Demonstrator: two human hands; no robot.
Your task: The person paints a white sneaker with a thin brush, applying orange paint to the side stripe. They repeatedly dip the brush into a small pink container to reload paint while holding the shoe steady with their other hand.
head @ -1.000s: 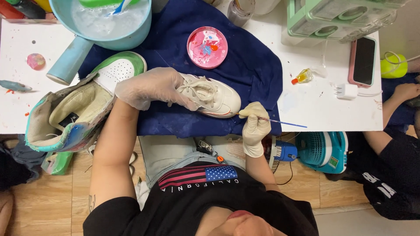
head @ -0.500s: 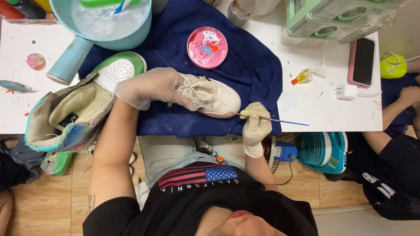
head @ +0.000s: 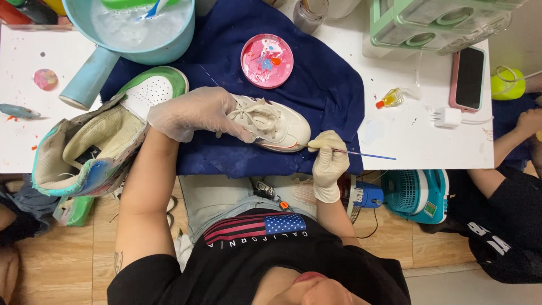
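1. Beyond the outer edge of your left hand, a large worn high-top sneaker with a green-and-white toe and a paint-stained heel (head: 96, 152) lies on its side. It is parked clear of the shoe you are holding, probably to keep your working space open.
2. Your gloved left hand (head: 195, 113) is laid over the heel end of the small white lace-up sneaker (head: 276, 127). The fingers are spread and curled down around the laces and collar, gripping it. That seems to pin the shoe against the dark blue cloth (head: 333, 90) so it cannot roll.
3. The sneaker lies between your two hands, its toe pointing at your right fingertips, which turns the lower side edge toward the brush.
4. Past your left fingertips, further up the cloth, sits a round pink dish smeared with mixed paint (head: 267, 60), near enough for reloading.
5. Your gloved right hand (head: 328, 161) pinches a thin blue-handled paintbrush (head: 367, 154). Thumb and fingers are closed tight near the bristle end, likely for fine control. The tip meets the sneaker's toe edge, and the handle trails away beyond your knuckles over the white table (head: 418, 141).
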